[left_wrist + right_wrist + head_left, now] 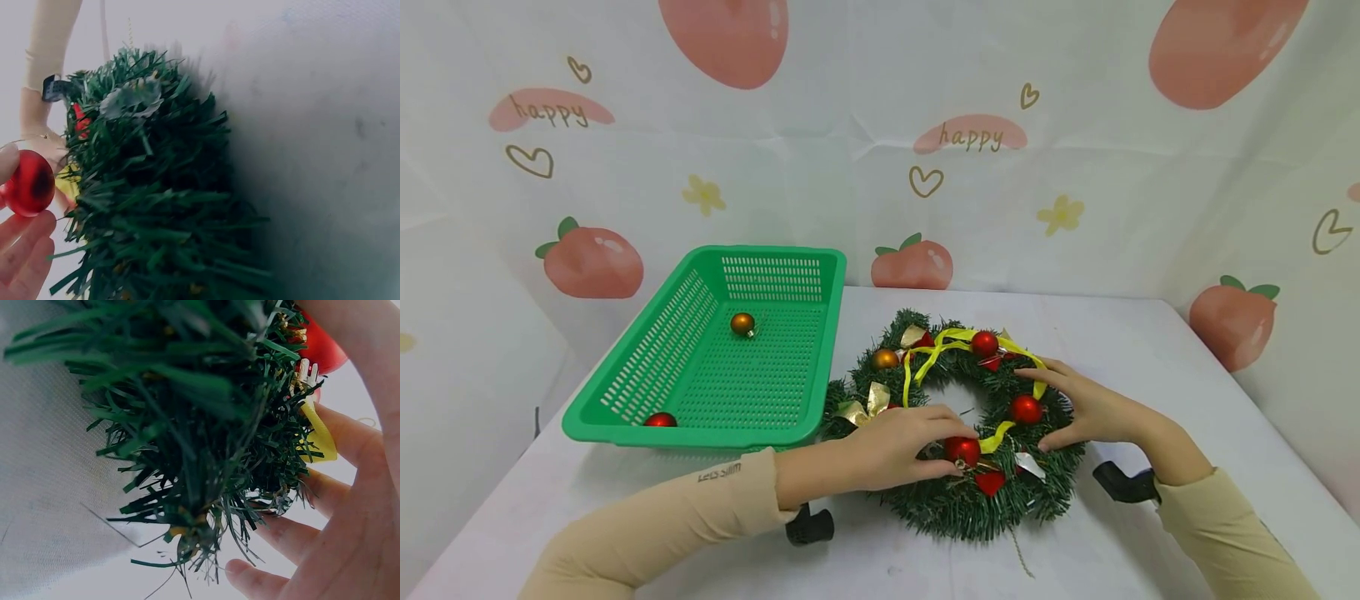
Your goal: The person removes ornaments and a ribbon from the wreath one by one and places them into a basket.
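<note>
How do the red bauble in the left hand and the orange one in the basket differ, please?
The red bauble is held by the left hand; the orange bauble lies loose in the basket. The red bauble is cherry-coloured, the orange bauble coppery. Both are round and glossy.

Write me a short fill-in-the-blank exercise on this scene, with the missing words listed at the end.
1. The left hand holds a ball coloured ____.
2. In the head view, the basket stands to the ____ of the wreath.
3. The number of loose balls showing inside the basket is ____.
4. The colour of the ribbon on the wreath is ____.

Missing words: red; left; two; yellow.
</note>
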Demonstrator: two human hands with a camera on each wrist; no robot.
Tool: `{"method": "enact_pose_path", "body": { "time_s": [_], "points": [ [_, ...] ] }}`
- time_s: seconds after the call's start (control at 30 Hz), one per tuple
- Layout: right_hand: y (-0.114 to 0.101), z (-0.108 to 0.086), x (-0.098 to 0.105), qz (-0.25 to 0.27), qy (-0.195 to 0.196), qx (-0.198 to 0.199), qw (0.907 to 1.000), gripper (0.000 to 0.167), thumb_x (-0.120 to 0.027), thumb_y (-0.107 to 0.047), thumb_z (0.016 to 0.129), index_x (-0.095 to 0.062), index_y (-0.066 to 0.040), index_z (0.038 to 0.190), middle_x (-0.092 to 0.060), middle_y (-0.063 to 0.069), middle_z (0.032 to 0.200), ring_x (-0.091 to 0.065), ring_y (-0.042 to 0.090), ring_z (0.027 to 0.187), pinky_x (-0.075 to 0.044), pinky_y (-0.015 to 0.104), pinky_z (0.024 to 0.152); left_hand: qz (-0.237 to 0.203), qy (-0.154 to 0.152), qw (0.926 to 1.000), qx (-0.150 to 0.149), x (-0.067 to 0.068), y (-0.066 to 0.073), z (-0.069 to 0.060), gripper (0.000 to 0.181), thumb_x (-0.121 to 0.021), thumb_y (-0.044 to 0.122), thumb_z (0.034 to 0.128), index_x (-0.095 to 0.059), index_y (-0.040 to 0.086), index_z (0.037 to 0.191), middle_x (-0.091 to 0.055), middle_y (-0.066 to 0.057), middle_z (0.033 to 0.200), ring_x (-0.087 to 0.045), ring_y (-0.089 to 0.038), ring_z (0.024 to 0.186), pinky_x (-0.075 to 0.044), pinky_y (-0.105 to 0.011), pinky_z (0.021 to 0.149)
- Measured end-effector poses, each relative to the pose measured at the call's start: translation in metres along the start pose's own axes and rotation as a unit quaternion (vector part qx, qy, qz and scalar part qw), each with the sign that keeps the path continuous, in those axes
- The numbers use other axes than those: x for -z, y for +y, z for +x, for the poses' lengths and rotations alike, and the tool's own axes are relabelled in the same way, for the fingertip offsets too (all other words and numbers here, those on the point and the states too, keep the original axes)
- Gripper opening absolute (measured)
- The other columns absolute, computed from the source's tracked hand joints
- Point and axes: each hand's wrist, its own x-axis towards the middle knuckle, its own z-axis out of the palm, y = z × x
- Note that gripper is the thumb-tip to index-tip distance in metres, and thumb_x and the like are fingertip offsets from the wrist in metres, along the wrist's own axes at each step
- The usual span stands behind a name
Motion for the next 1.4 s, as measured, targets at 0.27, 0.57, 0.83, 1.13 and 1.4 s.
{"method": "enact_pose_path", "body": {
  "time_s": [0.27, 0.57, 0.83, 1.13, 1.4],
  "points": [
    [0.000, 0.000, 0.000, 0.000, -0.001, 0.003, 1.0000, 0.089, -0.080, -0.041, 0.069, -0.036, -0.010, 0.141, -0.020, 0.033, 0.145, -0.028, 0.055, 0.128, -0.039, 0.070, 0.089, 0.010, 0.034, 0.9991, -0.023, 0.009, -0.001, -0.002, 0.040, -0.065, 0.028, 0.0877, -0.060, 0.012, 0.124, -0.063, -0.002, 0.116, -0.065, -0.010, 0.097, -0.051, -0.012, 0.077],
    [0.000, 0.000, 0.000, 0.004, -0.003, -0.002, 1.0000, 0.089, -0.080, -0.040, 0.069, -0.036, -0.011, 0.141, -0.018, 0.032, 0.146, -0.027, 0.054, 0.129, -0.038, 0.070, 0.089, 0.020, 0.039, 0.9990, -0.010, 0.020, -0.001, -0.004, 0.038, -0.065, 0.029, 0.0876, -0.060, 0.013, 0.122, -0.063, 0.000, 0.115, -0.064, -0.009, 0.100, -0.052, -0.012, 0.076],
    [0.000, 0.000, 0.000, 0.004, -0.003, -0.001, 1.0000, 0.089, -0.080, -0.040, 0.069, -0.037, -0.011, 0.141, -0.019, 0.032, 0.146, -0.027, 0.054, 0.129, -0.038, 0.071, 0.090, 0.013, 0.047, 0.9988, -0.004, 0.029, -0.002, -0.007, 0.037, -0.066, 0.026, 0.0873, -0.060, 0.013, 0.122, -0.063, 0.000, 0.113, -0.065, -0.009, 0.097, -0.052, -0.014, 0.079],
    [0.000, -0.001, 0.000, 0.005, -0.001, 0.003, 1.0000, 0.089, -0.080, -0.040, 0.069, -0.036, -0.010, 0.141, -0.019, 0.032, 0.146, -0.027, 0.054, 0.129, -0.037, 0.071, 0.090, 0.030, 0.076, 0.9966, -0.007, 0.045, -0.002, -0.010, 0.037, -0.068, 0.023, 0.0853, -0.062, 0.011, 0.120, -0.064, -0.002, 0.113, -0.065, -0.012, 0.096, -0.055, -0.020, 0.079],
    [0.001, -0.001, 0.000, 0.006, -0.004, 0.000, 1.0000, 0.089, -0.080, -0.041, 0.069, -0.036, -0.011, 0.141, -0.018, 0.032, 0.147, -0.026, 0.055, 0.129, -0.037, 0.071, 0.090, 0.036, 0.095, 0.9945, 0.026, 0.063, -0.010, -0.013, 0.041, -0.070, 0.022, 0.0840, -0.060, 0.009, 0.122, -0.063, -0.004, 0.116, -0.064, -0.014, 0.097, -0.054, -0.020, 0.074]
  ]
}}
